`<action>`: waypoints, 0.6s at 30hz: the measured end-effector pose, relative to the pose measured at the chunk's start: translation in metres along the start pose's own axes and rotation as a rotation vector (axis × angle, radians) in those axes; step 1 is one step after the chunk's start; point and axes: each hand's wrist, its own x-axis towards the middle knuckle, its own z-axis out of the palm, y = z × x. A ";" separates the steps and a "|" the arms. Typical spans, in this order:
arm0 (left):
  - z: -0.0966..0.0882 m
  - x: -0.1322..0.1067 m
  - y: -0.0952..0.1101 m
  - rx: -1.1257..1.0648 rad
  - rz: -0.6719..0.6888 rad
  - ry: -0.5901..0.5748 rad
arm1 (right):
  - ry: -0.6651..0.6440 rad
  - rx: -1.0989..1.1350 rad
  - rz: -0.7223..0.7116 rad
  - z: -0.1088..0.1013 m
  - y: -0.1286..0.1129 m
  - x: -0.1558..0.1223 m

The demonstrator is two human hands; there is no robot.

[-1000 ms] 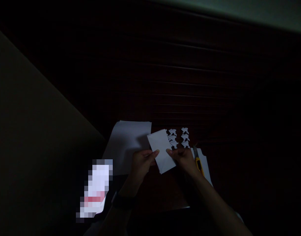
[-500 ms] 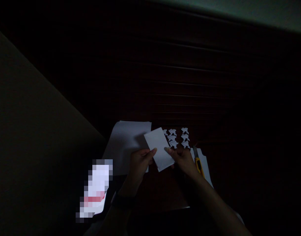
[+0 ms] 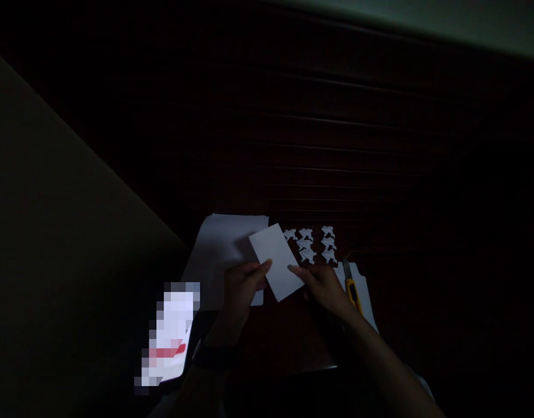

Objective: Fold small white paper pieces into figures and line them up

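Observation:
The scene is very dark. I hold a small white rectangle of paper between both hands, over a dark wooden table. My left hand pinches its left edge with thumb and fingers closed on it. My right hand pinches its right edge the same way. The paper is tilted, its top corner leaning left. Just beyond it lie several small folded white paper pieces in rows.
A larger white sheet lies at the left under the held paper. A yellow utility knife rests on another white sheet at the right. A lit, blurred phone screen sits at the lower left. A dark watch is on my left wrist.
The held paper has shifted left and slightly up with both hands, uncovering more of the small folded pieces behind it.

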 end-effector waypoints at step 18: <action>-0.003 0.000 0.006 0.140 -0.037 -0.139 | 0.077 0.040 -0.074 -0.021 -0.003 0.005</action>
